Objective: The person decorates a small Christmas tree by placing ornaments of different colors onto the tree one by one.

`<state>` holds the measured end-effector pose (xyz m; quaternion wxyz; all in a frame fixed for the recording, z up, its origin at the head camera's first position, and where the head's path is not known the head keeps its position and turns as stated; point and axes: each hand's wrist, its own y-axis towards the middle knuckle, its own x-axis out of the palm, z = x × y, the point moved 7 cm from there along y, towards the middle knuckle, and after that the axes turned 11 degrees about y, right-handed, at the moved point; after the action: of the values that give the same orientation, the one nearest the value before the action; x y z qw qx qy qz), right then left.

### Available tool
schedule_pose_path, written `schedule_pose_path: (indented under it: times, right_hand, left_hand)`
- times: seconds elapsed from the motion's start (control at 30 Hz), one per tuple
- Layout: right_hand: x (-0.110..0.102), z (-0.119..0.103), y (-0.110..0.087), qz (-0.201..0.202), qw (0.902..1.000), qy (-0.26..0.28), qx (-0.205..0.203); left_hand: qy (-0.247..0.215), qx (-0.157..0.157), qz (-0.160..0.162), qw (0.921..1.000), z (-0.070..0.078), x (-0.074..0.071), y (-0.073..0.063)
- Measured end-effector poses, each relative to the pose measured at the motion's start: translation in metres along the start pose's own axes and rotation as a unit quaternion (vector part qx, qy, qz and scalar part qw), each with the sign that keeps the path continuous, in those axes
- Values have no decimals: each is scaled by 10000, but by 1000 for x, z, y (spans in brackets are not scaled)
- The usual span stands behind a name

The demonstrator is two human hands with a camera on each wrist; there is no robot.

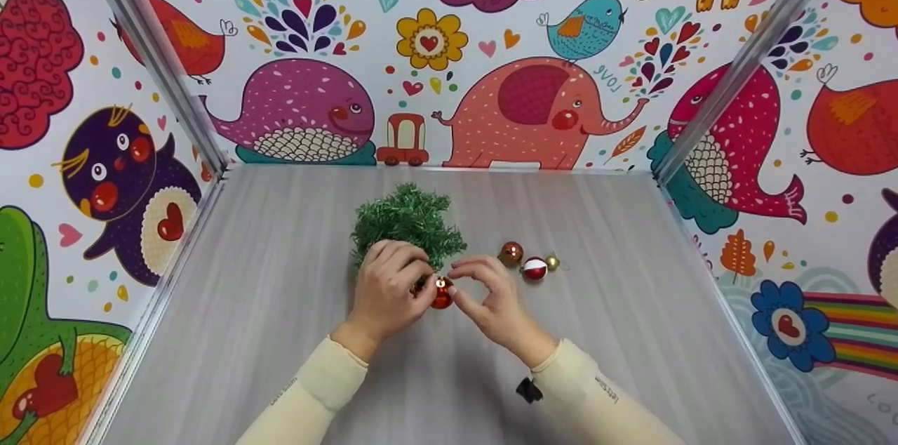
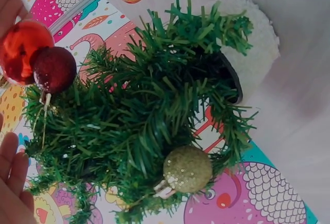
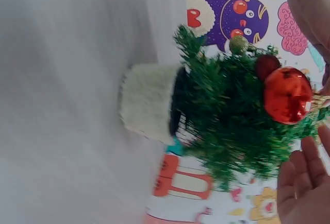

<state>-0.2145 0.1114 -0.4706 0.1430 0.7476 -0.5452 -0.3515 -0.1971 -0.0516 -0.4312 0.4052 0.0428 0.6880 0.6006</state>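
The person is apparently working on hanging a red bauble (image 3: 287, 95) on a small green tree (image 1: 403, 217), which is standing on the grey surface (image 1: 280, 234). The red bauble is sitting just in front of the tree, between the two hands. The left hand (image 1: 395, 283) seems to be pinching it near its gold cap (image 3: 318, 100), while the right hand (image 1: 497, 299) is curving thumb and forefinger toward its other side (whether that grip is grasping or merely touching, one cannot tell). A dark red bauble (image 2: 55, 70) and a glittery gold bauble (image 2: 188, 168) appear to be hanging among the branches already. The next move is probably calling for guiding the hanger onto a free branch tip without knocking the dark red bauble. Bare surface is stretching leftward and toward the person; the patterned back wall (image 1: 484, 24) is limiting room behind. Rightward, a copper bauble (image 1: 511, 253), a red-and-white bauble (image 1: 534, 272) and a small gold bauble (image 1: 553, 262) are lying near the right hand, narrowing that side
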Motion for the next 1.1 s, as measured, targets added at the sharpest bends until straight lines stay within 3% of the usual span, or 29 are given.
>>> schedule_pose_path:
  times: [0.13,0.3,0.63,0.8,1.1]
  right_hand:
    - [5,-8,9,-209,9975,-524,-419]
    - [14,-9,15,-397,9963,-506,-576]
    - [12,-4,26,-295,9991,-294,-107]
    - [12,-4,32,-335,9983,-471,30]
    - [10,2,31,-277,9988,-405,38]
  left_hand:
    - [-39,-83,87,9999,-1,-1,-2]
    - [10,-127,67,9999,-3,-1,-6]
    - [13,-199,103,9997,-11,-7,-11]
    - [81,-305,97,9995,-15,-9,-13]
    - [451,134,-18,9989,-3,-5,-9]
